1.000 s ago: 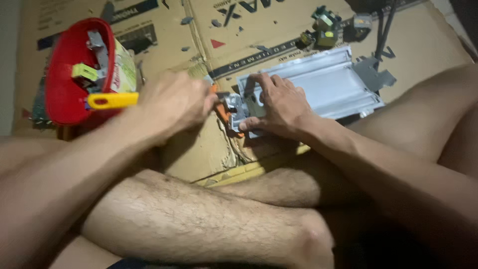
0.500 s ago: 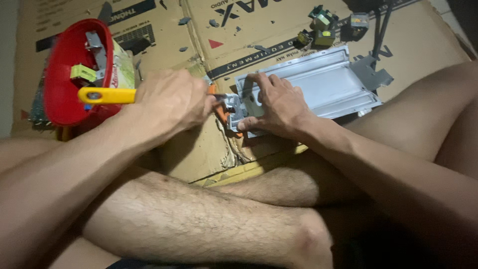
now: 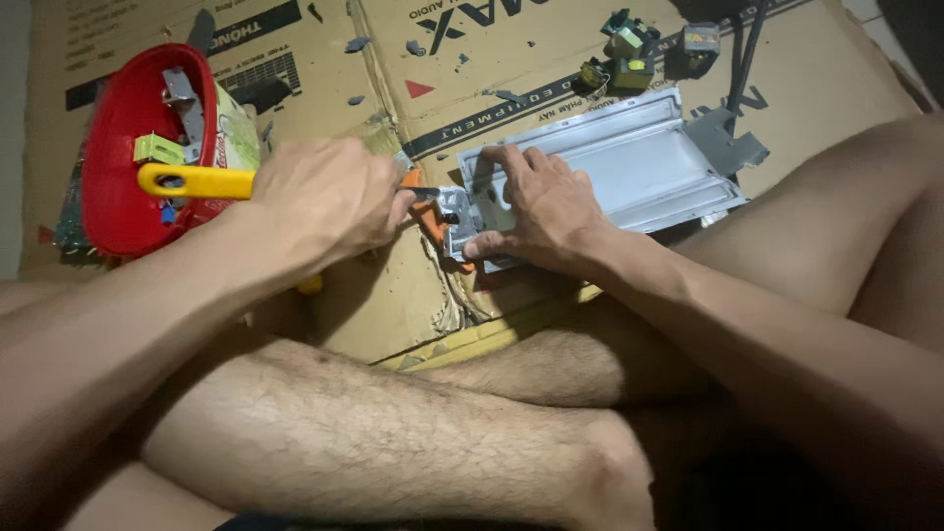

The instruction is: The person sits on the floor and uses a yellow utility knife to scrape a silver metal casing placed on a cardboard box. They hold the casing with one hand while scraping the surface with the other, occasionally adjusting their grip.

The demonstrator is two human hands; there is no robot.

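Metal tray (image 3: 629,162), grey, ribbed, lying flat on cardboard sheet (image 3: 551,49) just beyond the crossed legs (image 3: 393,442) of the seated person. Right hand (image 3: 536,206): fingers spread, pressed down on the tray's near left corner, holding it steady. Left hand (image 3: 324,197): fist closed round a tool with yellow handle (image 3: 192,182); the orange fore-part (image 3: 428,202) meets the tray's left end beside the right hand. Red bowl (image 3: 118,157), left, behind the yellow handle, holding metal scraps and a green piece. Small electronic parts (image 3: 629,54), yellow and green, at the far edge beyond the tray, with a black cable (image 3: 742,59) to their right
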